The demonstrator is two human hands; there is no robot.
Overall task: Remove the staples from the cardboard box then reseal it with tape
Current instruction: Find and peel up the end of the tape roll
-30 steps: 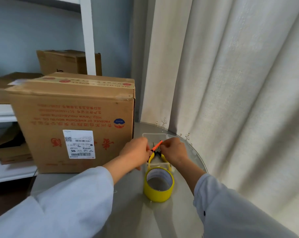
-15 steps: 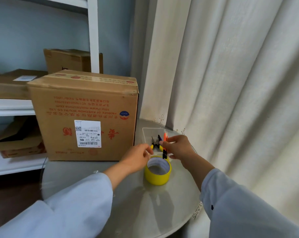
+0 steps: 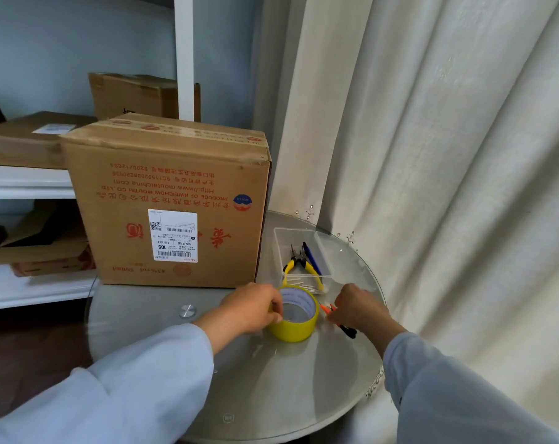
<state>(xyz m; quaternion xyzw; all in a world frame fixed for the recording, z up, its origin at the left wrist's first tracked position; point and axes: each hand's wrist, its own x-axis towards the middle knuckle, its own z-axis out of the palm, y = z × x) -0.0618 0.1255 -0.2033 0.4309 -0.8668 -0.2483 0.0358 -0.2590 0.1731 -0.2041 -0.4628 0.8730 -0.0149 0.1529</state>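
The closed cardboard box [image 3: 175, 203] stands at the bench's [image 3: 271, 379] far left edge, the left hand [image 3: 252, 307] grips the yellow tape roll [image 3: 294, 318], the clear tray [image 3: 304, 261] holds yellow-handled pliers [image 3: 300, 265] and a blue pen [image 3: 312, 257], and the right hand [image 3: 356, 307] pinches an orange-and-black tool [image 3: 331, 312].

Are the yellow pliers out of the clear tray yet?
No, the yellow pliers lie inside the clear tray, untouched by both hands.

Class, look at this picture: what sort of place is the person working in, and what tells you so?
Probably a room at home used for storage or parcels: a curtain, white shelves stacked with cardboard boxes, and a round glass table.
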